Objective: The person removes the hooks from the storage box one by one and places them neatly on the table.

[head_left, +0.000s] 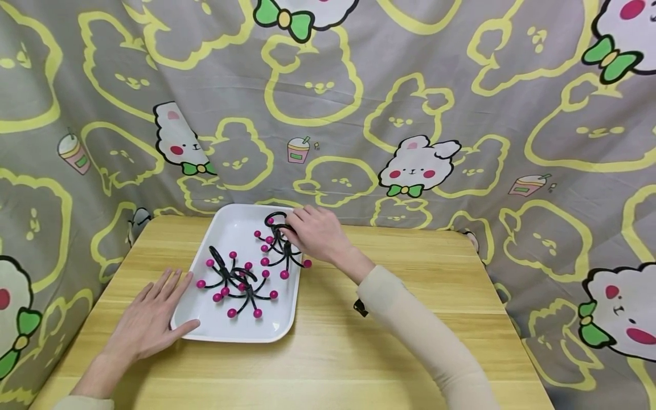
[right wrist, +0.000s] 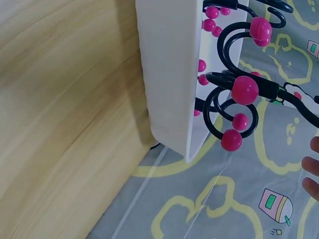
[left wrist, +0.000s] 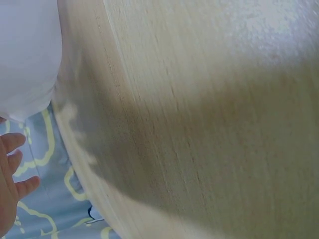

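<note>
In the head view my right hand (head_left: 315, 232) holds a black claw massager (head_left: 287, 250) by its handle, over the back right of a white tray (head_left: 225, 230). Its curved prongs end in magenta balls, one of them beyond the tray's right rim. The right wrist view shows this massager (right wrist: 264, 85) close up, fingers (right wrist: 310, 167) at the right edge. Another massager is partly hidden behind it. Two more, a left one (head_left: 224, 273) and a nearer one (head_left: 249, 291), lie overlapping in the tray. My left hand (head_left: 154, 316) lies spread at the tray's left side, thumb across the near left corner.
The tray stands on a light wooden table (head_left: 389, 347), left of its middle. A patterned grey curtain (head_left: 348, 188) hangs along the back and both sides. A small black object (head_left: 361, 308) shows under my right sleeve (head_left: 420, 330).
</note>
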`<action>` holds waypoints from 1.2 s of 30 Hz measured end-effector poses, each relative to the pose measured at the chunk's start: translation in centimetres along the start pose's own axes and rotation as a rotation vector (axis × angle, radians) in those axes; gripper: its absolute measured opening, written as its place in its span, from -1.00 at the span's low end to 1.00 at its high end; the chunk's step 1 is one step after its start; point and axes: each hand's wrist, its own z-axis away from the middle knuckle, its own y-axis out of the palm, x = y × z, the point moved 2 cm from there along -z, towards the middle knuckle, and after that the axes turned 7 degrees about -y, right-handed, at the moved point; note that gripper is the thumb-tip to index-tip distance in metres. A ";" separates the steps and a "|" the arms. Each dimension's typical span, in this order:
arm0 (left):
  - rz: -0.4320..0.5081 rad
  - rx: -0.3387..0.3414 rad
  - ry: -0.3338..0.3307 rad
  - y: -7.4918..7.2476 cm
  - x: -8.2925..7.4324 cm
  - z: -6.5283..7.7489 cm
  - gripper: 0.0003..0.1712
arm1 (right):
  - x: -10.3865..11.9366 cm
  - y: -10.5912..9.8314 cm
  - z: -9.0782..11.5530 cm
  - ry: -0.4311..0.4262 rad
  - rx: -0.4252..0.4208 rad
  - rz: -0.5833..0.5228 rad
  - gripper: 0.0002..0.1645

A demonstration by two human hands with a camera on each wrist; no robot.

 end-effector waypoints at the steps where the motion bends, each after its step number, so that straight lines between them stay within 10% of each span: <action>1: -0.002 0.001 -0.001 0.0 0.0 0.0 0.26 | -0.1 -0.1 0.2 -0.005 -0.013 0.002 -0.72; 36: 0.000 0.000 -0.002 -0.1 0.1 0.1 0.25 | -3.8 -4.3 9.2 0.034 -0.166 -0.017 -0.75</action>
